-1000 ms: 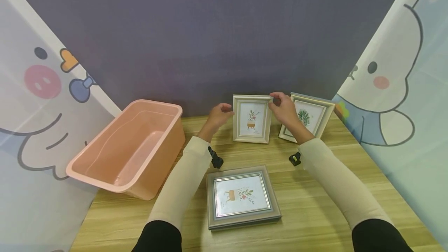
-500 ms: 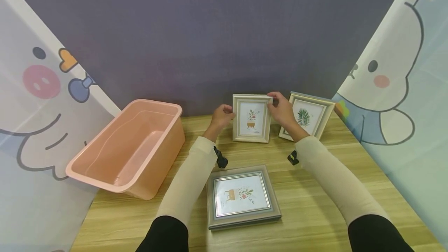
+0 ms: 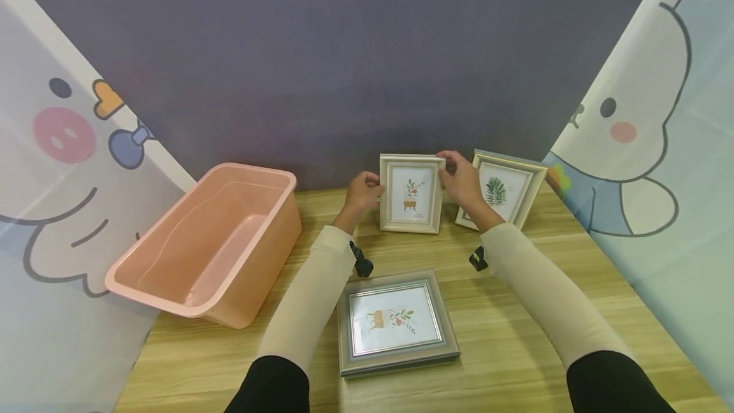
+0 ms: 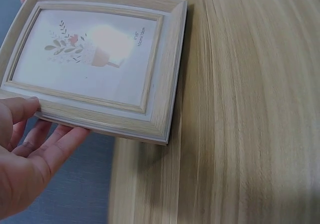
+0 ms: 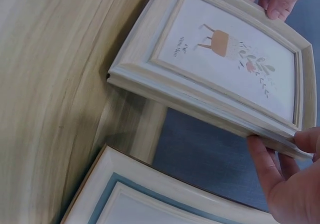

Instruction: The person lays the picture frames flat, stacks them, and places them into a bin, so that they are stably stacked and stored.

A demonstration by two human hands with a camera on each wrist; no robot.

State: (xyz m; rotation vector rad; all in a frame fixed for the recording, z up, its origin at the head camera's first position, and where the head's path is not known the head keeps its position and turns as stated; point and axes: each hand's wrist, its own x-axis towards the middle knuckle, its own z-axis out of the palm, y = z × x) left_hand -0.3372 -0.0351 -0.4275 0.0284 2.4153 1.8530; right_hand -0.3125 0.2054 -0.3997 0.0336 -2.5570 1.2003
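A small cream picture frame (image 3: 411, 194) with a flower-pot print stands upright at the back of the table. My left hand (image 3: 362, 193) pinches its left edge; in the left wrist view the thumb (image 4: 22, 107) lies on the front and the fingers reach behind. At the upper right corner my right hand (image 3: 463, 180) grips the same frame, with its thumb (image 5: 306, 140) on the front in the right wrist view. To the right, a second cream frame (image 3: 530, 193) with a green leaf print leans back, partly hidden by my right hand and wrist.
A larger grey-brown picture frame (image 3: 401, 360) lies flat, face up, near the front of the wooden table (image 3: 510, 336). On the left stands a pink plastic tub (image 3: 269, 260). A dark grey wall (image 3: 367, 69) rises behind the table.
My left hand has moved slightly right and now takes hold of the small frame's left edge. My right hand has stayed at the upper right corner. The frames have hardly shifted.
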